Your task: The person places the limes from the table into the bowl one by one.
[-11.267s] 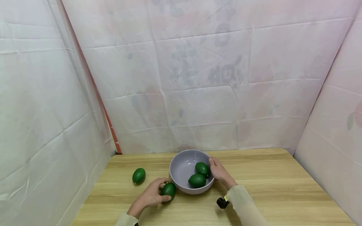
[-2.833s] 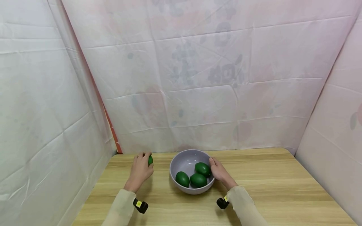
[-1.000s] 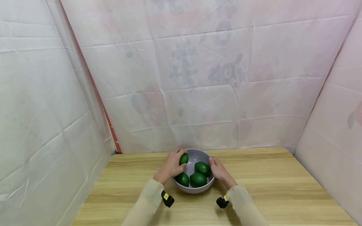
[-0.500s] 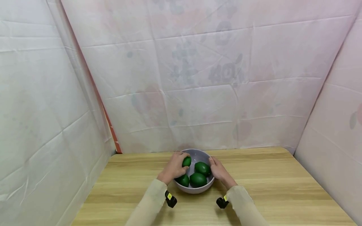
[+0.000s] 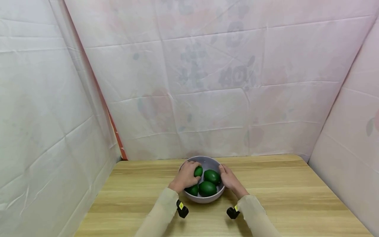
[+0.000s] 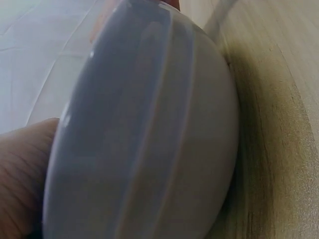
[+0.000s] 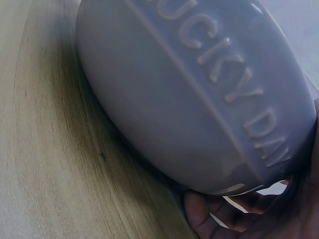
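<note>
A grey-purple bowl (image 5: 207, 199) stands on the table with green limes inside. My left hand (image 5: 186, 175) reaches over its left rim, fingers and thumb round a lime (image 5: 198, 171) low in the bowl. Two more limes lie to the right, a rear lime (image 5: 212, 176) and a front lime (image 5: 208, 189). Another lime (image 5: 193, 190) is partly covered by the left hand. On the right side, my right hand (image 5: 229, 178) holds the bowl, thumb at the rim; the right wrist view shows its fingers (image 7: 197, 214) curled under the wall. The left wrist view shows mostly the bowl's wall (image 6: 149, 124).
The wooden table (image 5: 281, 197) extends on both sides of the bowl. A white printed cloth (image 5: 207, 98) hangs close behind, with more cloth at left and right. Small black wrist cameras (image 5: 182, 210) sit by both cuffs. Raised letters mark the bowl's outside.
The left hand set one lime in the bowl, picked another off the table at left and brought it over. Over the last second it moved slightly right and deeper. The right hand stayed put.
</note>
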Demonstrator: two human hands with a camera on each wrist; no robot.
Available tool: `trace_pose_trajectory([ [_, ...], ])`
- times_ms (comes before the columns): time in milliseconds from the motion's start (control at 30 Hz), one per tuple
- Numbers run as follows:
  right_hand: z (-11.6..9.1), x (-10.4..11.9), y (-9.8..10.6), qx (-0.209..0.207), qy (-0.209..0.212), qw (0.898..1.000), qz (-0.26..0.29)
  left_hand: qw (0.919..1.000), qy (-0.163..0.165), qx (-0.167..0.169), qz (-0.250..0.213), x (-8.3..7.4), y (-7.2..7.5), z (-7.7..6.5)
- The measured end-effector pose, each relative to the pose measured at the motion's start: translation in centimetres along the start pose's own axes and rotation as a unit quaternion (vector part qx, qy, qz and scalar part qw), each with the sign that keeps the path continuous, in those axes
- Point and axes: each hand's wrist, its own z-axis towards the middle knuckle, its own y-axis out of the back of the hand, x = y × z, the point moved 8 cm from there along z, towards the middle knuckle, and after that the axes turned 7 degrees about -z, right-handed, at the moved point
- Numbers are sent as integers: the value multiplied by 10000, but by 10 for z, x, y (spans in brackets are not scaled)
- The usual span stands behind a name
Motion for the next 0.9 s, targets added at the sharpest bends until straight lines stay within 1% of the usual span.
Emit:
trace_pose_trajectory([
  [267, -1, 2, -1, 24, 41, 10000, 7, 9998, 140, 111, -80, 4, -6, -5],
  [400, -2, 0, -1, 40, 10, 10000, -18, 9997, 157, 95, -132, 3, -8, -6],
  [567, -4, -1, -1, 49, -9, 10000, -40, 9998, 130, 46, -148, 2, -9, -6],
  [767, -2, -2, 0, 21, 3, 10000, 28, 9998, -7, -107, -169, -1, -7, -5],
  [900, -3, -2, 2, 19, -1, 10000, 37, 9998, -47, -150, -145, -2, -6, -5],
])
